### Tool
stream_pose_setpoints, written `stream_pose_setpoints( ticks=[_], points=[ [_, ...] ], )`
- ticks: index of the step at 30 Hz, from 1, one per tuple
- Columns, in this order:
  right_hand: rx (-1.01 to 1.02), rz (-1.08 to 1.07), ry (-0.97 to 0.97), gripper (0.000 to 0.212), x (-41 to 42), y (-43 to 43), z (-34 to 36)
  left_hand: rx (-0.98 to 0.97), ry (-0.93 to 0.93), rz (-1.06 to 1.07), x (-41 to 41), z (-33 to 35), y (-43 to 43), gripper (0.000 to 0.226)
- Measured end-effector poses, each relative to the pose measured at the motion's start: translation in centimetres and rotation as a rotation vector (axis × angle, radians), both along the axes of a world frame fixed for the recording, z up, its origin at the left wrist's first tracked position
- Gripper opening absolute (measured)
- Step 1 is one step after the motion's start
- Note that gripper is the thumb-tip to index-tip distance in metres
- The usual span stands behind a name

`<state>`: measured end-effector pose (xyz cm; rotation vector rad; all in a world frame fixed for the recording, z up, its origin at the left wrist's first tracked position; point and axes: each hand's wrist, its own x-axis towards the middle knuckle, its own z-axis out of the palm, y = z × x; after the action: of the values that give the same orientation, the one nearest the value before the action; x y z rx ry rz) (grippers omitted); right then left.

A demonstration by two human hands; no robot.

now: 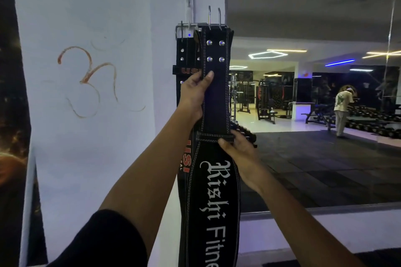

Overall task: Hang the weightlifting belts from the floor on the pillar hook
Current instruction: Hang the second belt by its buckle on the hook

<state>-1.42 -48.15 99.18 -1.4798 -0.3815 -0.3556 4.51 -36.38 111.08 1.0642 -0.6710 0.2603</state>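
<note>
A black belt [214, 102] with white lettering is held upright against the corner of the white pillar [86, 71], which serves as the reference here. Nearest, the right hand [240, 158] is closed on the belt at its loop strap, thumb across the front, just below the narrow neck. Higher up, the left hand [195, 95] is wrapped round the belt's left edge, thumb on the front face, fingers hidden behind. Above both hands, the buckle [213, 24] is raised to the top, its two prongs standing up. Just left of it, against the pillar, a second black belt [184, 56] with red lettering hangs already, its metal buckle at about the same height. The hook itself cannot be made out; it seems hidden behind the buckles.

The step in hand is judged to be the seating of the buckle on the hook. It would be done well if the buckle frame were lifted over the hook tip, then lowered until the weight is taken, with the lower hand steadying the belt's swing. Release should be delayed until the belt hangs alone. Far beyond the pillar, gym machines and a standing person [341, 112] are seen.
</note>
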Motion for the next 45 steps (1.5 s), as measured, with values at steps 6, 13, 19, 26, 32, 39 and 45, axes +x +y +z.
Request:
stream_pose_setpoints(
  ticks=[6,13,19,26,32,39,45],
  points=[
    [-0.003,-0.047,0.058,0.046,-0.2,0.5,-4.6,-0.001,0.001,0.014,0.0,0.9,0.8,0.011],
    [-0.027,-0.014,0.073,0.029,-0.5,0.3,-3.6,-0.035,-0.004,0.051,-0.2,2.4,2.0,0.027],
    [0.033,-0.039,0.041,0.021,-0.6,0.4,-2.9,-0.046,-0.007,0.053,0.1,1.8,2.5,0.020],
    [0.049,-0.295,-0.063,0.019,0.3,2.7,4.4,-0.021,0.027,0.069,0.1,0.2,1.4,0.031],
    [0.110,-0.301,-0.122,0.017,2.0,3.3,10.1,0.031,0.033,0.060,0.3,-0.8,1.0,0.014],
    [0.210,-0.237,-0.041,0.031,4.1,3.2,16.7,0.108,-0.005,0.065,1.0,-1.6,1.2,0.019],
    [0.354,-0.214,0.025,0.024,5.7,4.1,17.8,-0.045,0.050,0.198,2.1,0.8,1.3,0.042]
  ],
)
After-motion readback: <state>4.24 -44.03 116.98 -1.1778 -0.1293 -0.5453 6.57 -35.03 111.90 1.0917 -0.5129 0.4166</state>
